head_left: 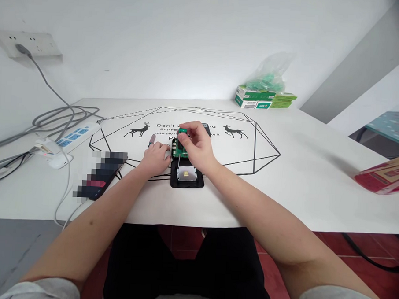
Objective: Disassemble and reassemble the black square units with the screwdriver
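My right hand point(198, 147) grips a screwdriver point(182, 130) with a green-topped handle, its thin shaft pointing down at the edge of an opened black device. A green circuit board point(174, 151) shows in the upper half of that device, partly hidden by my hand. The black cover point(187, 184) lies open towards me, with a silvery plate and a small yellowish square on it. My left hand point(156, 158) rests at the device's left side, fingers bent and nothing visible in them; whether a fingertip holds the casing is unclear. A small capped tool point(152, 140) lies just beyond my left fingers.
A dark phone point(109, 174) lies left of my left forearm. Further left are a power strip point(76, 137) and coiled grey cables point(64, 112). Green boxes point(254, 97) with a plastic bag stand at the back right. A red package point(385, 177) sits at the right edge.
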Available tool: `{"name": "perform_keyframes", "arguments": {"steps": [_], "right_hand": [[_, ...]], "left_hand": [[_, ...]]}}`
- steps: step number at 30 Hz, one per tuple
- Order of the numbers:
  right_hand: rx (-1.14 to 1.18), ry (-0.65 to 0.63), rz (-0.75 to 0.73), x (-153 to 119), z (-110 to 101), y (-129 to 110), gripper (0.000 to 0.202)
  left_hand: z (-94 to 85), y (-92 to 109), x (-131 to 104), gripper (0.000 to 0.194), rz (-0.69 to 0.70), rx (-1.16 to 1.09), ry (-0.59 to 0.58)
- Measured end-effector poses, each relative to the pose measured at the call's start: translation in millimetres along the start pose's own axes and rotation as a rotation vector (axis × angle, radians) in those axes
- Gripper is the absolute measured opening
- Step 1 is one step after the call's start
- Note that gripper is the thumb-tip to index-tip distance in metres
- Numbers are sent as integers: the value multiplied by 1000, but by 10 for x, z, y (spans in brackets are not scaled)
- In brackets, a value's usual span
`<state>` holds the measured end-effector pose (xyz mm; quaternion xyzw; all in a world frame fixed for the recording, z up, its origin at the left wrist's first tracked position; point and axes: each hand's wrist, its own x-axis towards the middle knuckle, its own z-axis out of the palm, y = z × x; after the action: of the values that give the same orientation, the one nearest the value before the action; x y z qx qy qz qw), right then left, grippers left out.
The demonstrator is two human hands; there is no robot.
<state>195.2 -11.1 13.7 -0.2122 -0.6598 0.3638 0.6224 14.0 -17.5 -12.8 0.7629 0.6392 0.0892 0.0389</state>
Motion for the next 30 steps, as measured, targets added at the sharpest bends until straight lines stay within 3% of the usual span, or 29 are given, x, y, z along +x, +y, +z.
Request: {"name": "perform_keyframes", "arguments": {"steps": [4, 11, 19, 25, 30], "right_hand": [[-24, 68, -34, -35, 50, -4, 47], [24, -69, 1, -50, 11, -78, 41], [-19, 15, -12, -57, 33, 48, 38], [73, -132, 40, -39, -32, -47, 36], [-20, -118, -6, -22, -26, -31, 37]], "left_hand": [[-3, -6, 11, 36, -12, -25, -6], [23, -40, 25, 38, 11, -56, 0], [-9, -30, 13, 37, 3, -81, -8], [28, -78, 21, 30, 14, -120, 29], [40, -118, 56, 30, 27, -115, 26]]}}
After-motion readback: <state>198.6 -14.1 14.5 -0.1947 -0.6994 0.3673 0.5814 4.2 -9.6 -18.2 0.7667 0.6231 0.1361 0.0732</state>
